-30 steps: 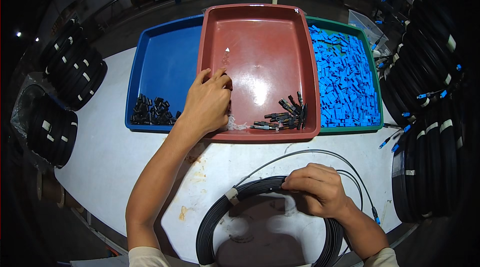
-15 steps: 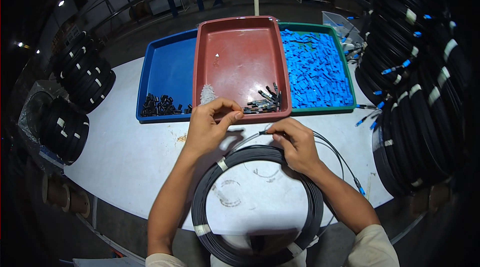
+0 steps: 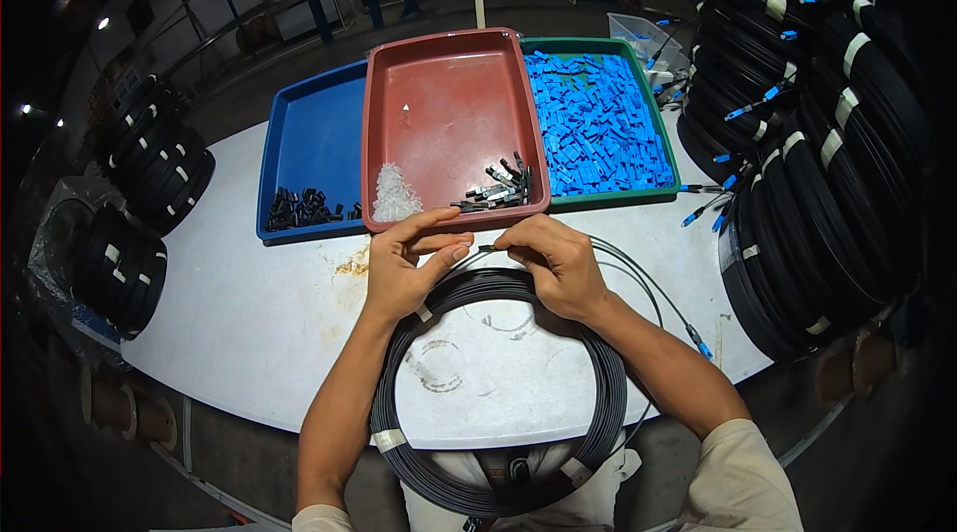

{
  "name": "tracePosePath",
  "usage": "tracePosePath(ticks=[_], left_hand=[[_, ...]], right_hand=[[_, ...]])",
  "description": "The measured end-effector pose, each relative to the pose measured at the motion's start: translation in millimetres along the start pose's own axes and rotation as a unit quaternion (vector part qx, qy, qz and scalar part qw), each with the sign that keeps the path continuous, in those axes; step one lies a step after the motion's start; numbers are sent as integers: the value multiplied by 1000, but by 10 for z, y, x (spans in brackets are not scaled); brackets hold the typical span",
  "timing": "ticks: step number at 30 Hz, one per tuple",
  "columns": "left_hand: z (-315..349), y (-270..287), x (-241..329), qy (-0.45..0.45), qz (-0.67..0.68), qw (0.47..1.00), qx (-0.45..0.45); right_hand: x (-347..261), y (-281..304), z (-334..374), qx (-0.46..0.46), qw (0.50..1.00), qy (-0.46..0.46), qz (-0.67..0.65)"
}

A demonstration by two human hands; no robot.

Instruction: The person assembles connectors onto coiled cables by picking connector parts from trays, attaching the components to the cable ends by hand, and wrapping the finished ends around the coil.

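Observation:
A black cable coil (image 3: pixel 498 472) bound with white tape lies on the white table (image 3: pixel 249 323) in front of me. My left hand (image 3: pixel 404 263) and my right hand (image 3: pixel 553 258) meet just above the coil's far edge. Both pinch the thin loose cable end (image 3: pixel 485 248) between fingertips; a small part may be in the left fingers, too small to tell. Just beyond the hands stands a red tray (image 3: pixel 449 93) holding a pile of small clear pieces (image 3: pixel 396 195) and several black and silver parts (image 3: pixel 495 191).
A blue tray (image 3: pixel 319 133) with small black parts (image 3: pixel 304 208) sits left of the red one, a green tray (image 3: pixel 663 148) full of blue connectors (image 3: pixel 593 118) to the right. Stacks of black coils stand at the right (image 3: pixel 817 133) and left (image 3: pixel 150 163).
My left hand left the red tray and came back to the coil. My right hand rose from the coil, and both hands now meet at the cable end. The view pulled back.

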State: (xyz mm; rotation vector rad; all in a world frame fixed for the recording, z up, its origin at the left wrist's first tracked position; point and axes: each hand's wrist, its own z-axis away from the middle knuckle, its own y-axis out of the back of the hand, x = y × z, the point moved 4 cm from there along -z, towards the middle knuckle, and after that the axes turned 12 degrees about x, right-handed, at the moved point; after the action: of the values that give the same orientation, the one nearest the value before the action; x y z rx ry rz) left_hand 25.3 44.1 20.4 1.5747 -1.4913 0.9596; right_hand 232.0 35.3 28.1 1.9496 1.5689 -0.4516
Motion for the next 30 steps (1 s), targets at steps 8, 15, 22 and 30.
tracePosePath(ticks=[8,15,22,30], left_hand=[[35,-36,-10,-34,6,999,-24],[43,-29,-13,-42,-13,999,-21],[56,-53,14,-79,-60,995,-23],[54,-59,40,-71,-82,994,0]], right_hand=[[39,-24,8,4,1000,-10,-13],[12,-34,-1,1,1000,-10,-16],[-10,-16,3,-11,999,26,20],[-18,-16,4,1,1000,18,0]])
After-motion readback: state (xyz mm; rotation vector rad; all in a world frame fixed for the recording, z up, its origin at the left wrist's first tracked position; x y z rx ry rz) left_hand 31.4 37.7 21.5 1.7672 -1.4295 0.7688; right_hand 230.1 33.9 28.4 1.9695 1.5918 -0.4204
